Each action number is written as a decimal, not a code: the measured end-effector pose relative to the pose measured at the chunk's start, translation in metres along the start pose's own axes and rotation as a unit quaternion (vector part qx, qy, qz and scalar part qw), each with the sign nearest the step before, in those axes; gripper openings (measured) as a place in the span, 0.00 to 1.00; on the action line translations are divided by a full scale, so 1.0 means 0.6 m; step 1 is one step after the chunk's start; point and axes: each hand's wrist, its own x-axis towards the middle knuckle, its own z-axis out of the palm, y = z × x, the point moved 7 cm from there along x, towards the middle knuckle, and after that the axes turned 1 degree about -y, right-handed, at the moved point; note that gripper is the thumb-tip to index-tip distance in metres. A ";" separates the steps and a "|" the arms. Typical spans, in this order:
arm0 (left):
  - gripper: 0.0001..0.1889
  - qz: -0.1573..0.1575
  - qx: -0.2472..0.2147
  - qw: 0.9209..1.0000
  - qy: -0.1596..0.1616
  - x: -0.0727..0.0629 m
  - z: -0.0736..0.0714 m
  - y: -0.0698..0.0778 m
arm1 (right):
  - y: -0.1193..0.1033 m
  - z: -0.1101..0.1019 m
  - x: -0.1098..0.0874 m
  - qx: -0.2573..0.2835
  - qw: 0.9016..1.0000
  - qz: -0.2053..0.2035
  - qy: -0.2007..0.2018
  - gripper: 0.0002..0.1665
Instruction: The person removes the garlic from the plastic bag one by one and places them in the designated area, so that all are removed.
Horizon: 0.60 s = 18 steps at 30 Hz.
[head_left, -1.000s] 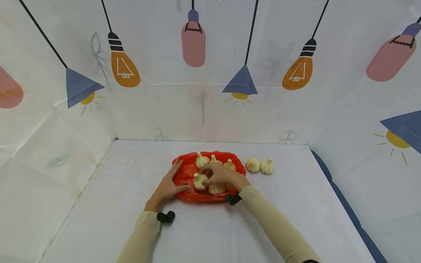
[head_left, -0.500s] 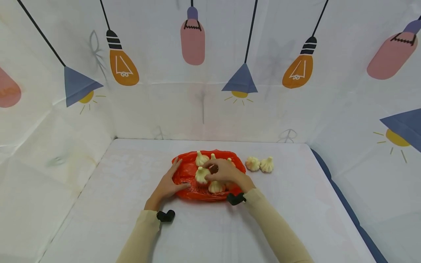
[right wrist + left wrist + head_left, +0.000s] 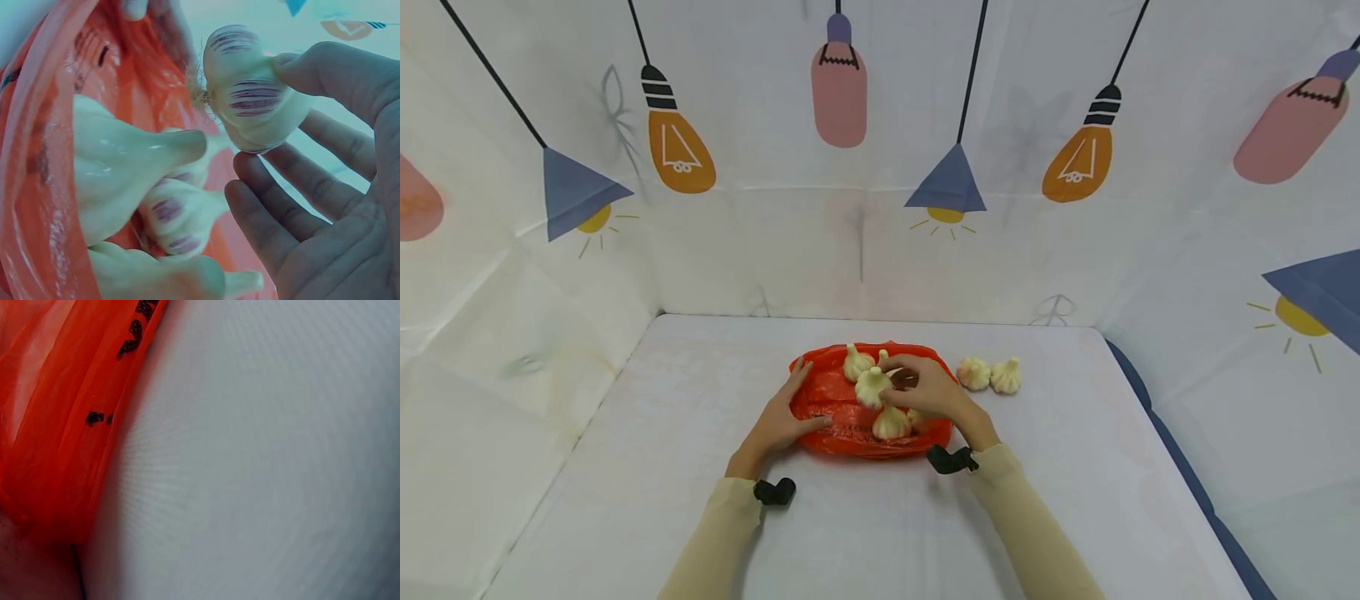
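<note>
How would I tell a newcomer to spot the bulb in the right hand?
On the white table lies an open red bag. Over it, the right hand pinches a pale garlic bulb. It alone is held: other bulbs sit in the bag, and two loose bulbs lie on the table.

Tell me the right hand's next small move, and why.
Probably carry the garlic bulb rightward, toward the two loose bulbs on the table: the right hand pinches it above the red bag, the left hand touches the bag's left edge, and that pair suggests a place.
</note>
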 end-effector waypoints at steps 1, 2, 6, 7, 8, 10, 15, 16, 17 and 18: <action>0.57 -0.001 0.000 1.000 -0.001 0.000 0.000 0.000 | -0.001 -0.003 -0.002 0.007 1.000 -0.004 0.003 0.26; 0.57 -0.001 -0.001 1.000 -0.001 0.001 0.000 0.001 | -0.001 -0.006 -0.004 0.011 1.000 -0.003 0.007 0.26; 0.57 -0.001 0.000 1.000 0.000 0.002 0.001 -0.002 | -0.003 -0.018 -0.012 0.028 0.999 0.007 0.026 0.28; 0.57 -0.002 0.000 1.000 0.000 0.002 0.001 -0.003 | -0.003 -0.020 -0.014 0.028 0.999 0.009 0.030 0.27; 0.57 -0.003 0.001 1.000 0.000 0.003 0.001 -0.004 | -0.003 -0.023 -0.017 0.030 0.999 0.013 0.036 0.27; 0.57 -0.005 0.001 1.000 0.002 0.003 0.002 -0.004 | -0.002 -0.029 -0.022 0.038 0.998 0.017 0.048 0.27; 0.57 -0.004 -0.006 1.000 0.007 0.003 0.001 -0.002 | 0.002 -0.048 -0.037 0.051 0.995 0.010 0.081 0.28; 0.57 -0.004 -0.007 1.000 0.006 0.003 0.002 -0.002 | 0.004 -0.051 -0.041 0.051 0.995 0.010 0.087 0.28; 0.57 -0.004 -0.008 1.000 0.006 0.002 0.002 -0.002 | 0.005 -0.055 -0.044 0.049 0.994 0.010 0.093 0.28; 0.57 -0.004 -0.008 1.000 0.006 0.002 0.002 -0.002 | 0.006 -0.058 -0.046 0.047 0.994 0.010 0.098 0.29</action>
